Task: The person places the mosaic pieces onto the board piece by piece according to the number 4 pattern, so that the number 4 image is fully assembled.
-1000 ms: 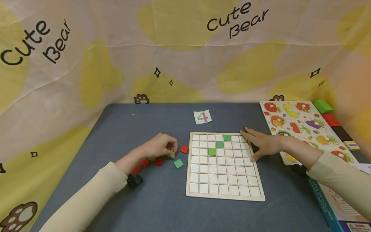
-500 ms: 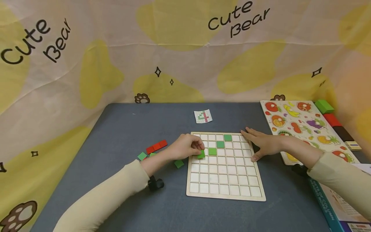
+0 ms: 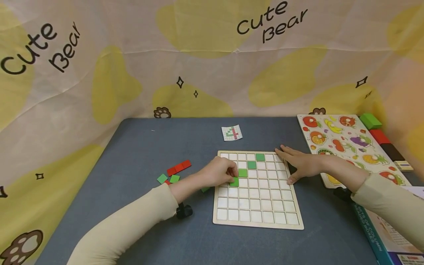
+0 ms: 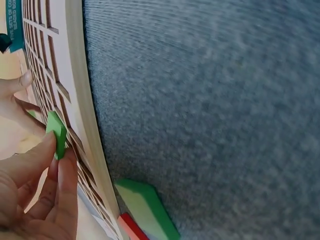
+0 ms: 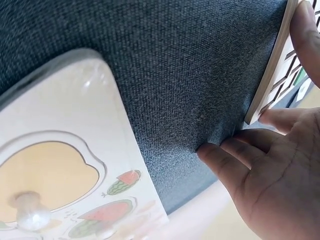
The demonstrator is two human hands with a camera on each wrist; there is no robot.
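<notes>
My left hand pinches a green square tile between thumb and fingers. In the head view that tile overlaps the fourth row of a wooden grid board, second column from the left. Three other green tiles, including the lowest one, sit in a diagonal up and to the right on the board. Fingers spread, my right hand rests at the board's right edge, its thumb on the frame in the right wrist view.
Left of the board lie loose red tiles and green tiles. A small pattern card is behind the board. To the right are a fruit puzzle board, coloured blocks and a teal-edged box.
From the loose tiles, my left hand has moved right over the board with a green tile, then slightly lower and further right. The right hand has stayed at the board's edge.
</notes>
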